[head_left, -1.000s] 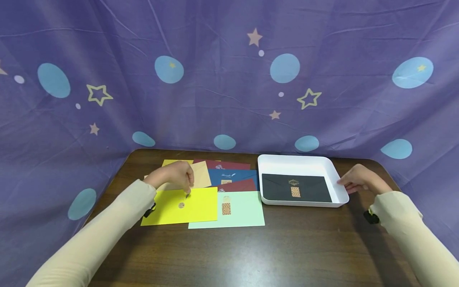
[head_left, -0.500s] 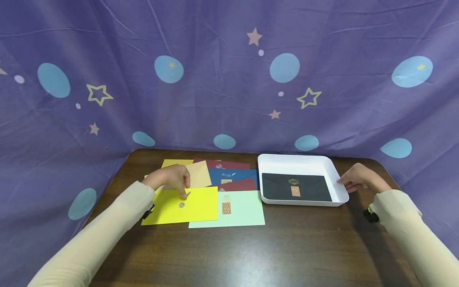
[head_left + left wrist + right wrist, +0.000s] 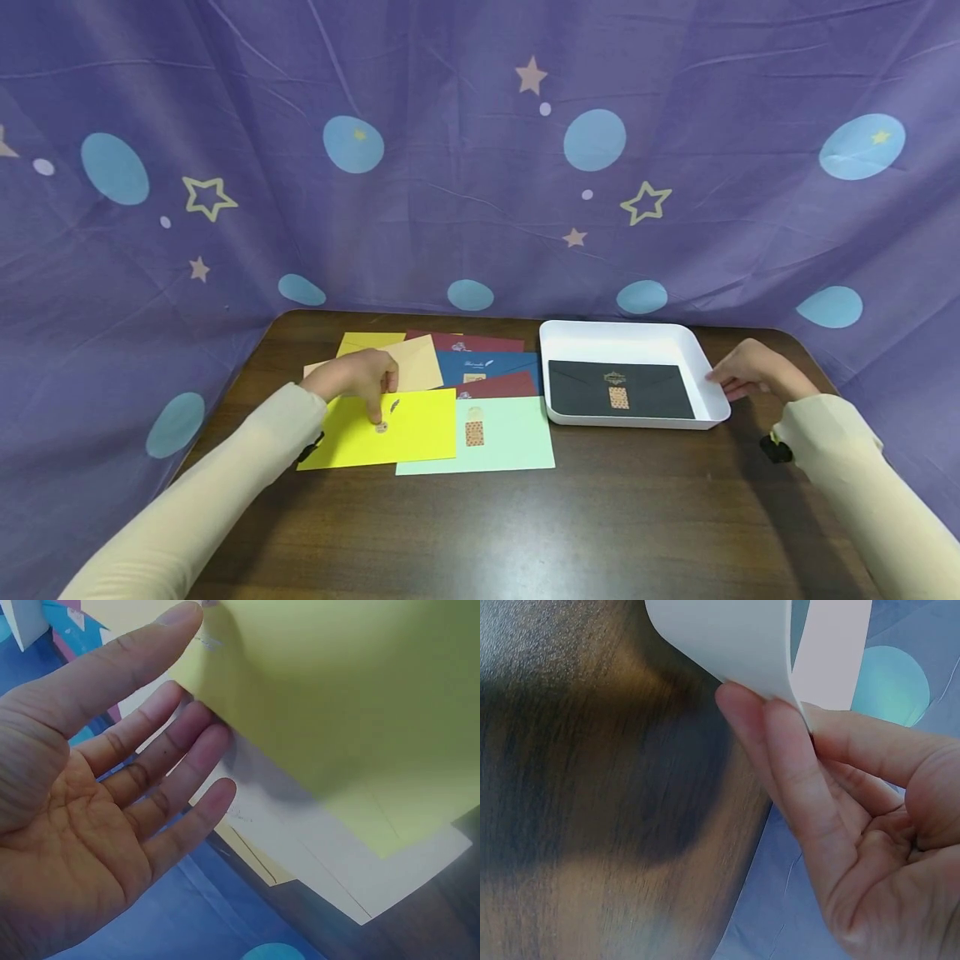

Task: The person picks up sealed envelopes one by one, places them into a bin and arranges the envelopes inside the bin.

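Our right hand (image 3: pixel 753 368) pinched the smooth-walled tray (image 3: pixel 618 343); only the left wrist view showed our left hand (image 3: pixel 97 802) spread at the yellow envelope (image 3: pixel 423 425).

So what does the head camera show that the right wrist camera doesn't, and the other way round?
Only the head view shows the left hand, the bright yellow paper envelope and the pale mint-green paper envelope partly beneath that one.

Only the right wrist view shows the palm side of the right hand, with fingers against the outer wall of the white rectangular tray.

Both share that hand and tray, the brown wooden table and the blue-spotted purple cloth.
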The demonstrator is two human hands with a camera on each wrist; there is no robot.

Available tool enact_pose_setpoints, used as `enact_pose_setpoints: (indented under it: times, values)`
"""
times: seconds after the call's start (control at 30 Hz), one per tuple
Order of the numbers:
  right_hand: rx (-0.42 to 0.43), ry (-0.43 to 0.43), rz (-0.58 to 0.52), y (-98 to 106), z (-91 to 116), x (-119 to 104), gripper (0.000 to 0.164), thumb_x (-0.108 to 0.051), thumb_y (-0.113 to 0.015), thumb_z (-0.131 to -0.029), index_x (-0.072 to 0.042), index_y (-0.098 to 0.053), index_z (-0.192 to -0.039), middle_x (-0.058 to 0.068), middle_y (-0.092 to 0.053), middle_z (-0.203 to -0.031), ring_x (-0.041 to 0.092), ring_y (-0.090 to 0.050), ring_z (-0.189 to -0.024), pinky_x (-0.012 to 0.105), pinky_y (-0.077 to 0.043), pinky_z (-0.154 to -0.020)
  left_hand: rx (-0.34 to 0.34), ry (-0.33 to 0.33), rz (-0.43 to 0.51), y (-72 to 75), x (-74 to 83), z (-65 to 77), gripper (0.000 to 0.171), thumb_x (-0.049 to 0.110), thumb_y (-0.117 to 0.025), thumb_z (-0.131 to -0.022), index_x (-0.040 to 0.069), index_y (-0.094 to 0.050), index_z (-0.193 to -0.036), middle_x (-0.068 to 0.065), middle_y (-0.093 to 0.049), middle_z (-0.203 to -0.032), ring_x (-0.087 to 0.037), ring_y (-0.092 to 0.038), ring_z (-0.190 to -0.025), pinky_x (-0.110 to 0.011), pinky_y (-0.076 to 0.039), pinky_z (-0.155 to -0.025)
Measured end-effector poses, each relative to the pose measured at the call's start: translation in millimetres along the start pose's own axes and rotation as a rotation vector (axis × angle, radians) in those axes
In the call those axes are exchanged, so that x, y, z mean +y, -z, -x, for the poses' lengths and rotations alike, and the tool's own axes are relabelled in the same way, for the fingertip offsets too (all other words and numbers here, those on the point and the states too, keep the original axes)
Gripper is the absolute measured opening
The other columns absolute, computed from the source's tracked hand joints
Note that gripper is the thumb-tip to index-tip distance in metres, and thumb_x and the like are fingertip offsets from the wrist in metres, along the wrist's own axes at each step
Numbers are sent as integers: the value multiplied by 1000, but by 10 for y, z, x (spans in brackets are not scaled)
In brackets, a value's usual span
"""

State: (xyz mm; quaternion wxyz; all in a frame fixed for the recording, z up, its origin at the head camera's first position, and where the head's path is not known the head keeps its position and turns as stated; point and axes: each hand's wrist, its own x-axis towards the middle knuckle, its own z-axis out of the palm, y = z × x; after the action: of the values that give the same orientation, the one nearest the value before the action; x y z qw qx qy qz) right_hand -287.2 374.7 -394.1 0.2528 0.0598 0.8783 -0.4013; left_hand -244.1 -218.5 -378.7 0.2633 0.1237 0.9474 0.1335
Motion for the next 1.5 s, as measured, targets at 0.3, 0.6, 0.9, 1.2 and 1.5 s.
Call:
enact_pose_setpoints:
  times: [0.3,0.6,0.9,1.2,1.5]
  values:
    - [-4,10,-8,5,-16,22,27,0,-69,-90,22,-63,-104,4,-70,-71,14,-69,-67,33,-63,-67,25,-4,-97,-61,-16,-42,47,7,-97,-63,9,-62,-95,-3,-60,-93,-20,-52,-85,-33,-48,-74]
    - [1,-1,-10,17,-27,55,28,0,-70,-90,22,-63,-105,3,-70,-71,14,-69,-68,33,-63,-67,46,-40,-135,-80,-8,-54,47,8,-97,-62,9,-63,-93,-3,-60,-90,-19,-52,-82,-32,-48,-74]
    - [-10,-7,-41,16,-6,97,28,-1,-69,-91,22,-63,-106,3,-70,-72,14,-69,-68,33,-63,-68,30,-31,-114,-76,-6,-63,47,9,-97,-62,8,-62,-94,-3,-60,-91,-20,-52,-83,-32,-48,-73]
    - [0,-10,-44,32,-26,86,26,-2,-70,-92,20,-65,-105,2,-70,-72,13,-69,-67,32,-63,-68,10,-28,-88,-55,-22,-55,48,7,-96,-63,8,-61,-95,-3,-59,-91,-20,-51,-83,-31,-47,-71]
    - [5,3,-36,11,-28,72,29,-3,-70,-91,22,-64,-106,2,-69,-73,13,-69,-68,32,-63,-68,4,-24,-64,-43,-30,-37,48,6,-96,-63,7,-62,-95,-4,-57,-91,-20,-51,-80,-30,-46,-69]
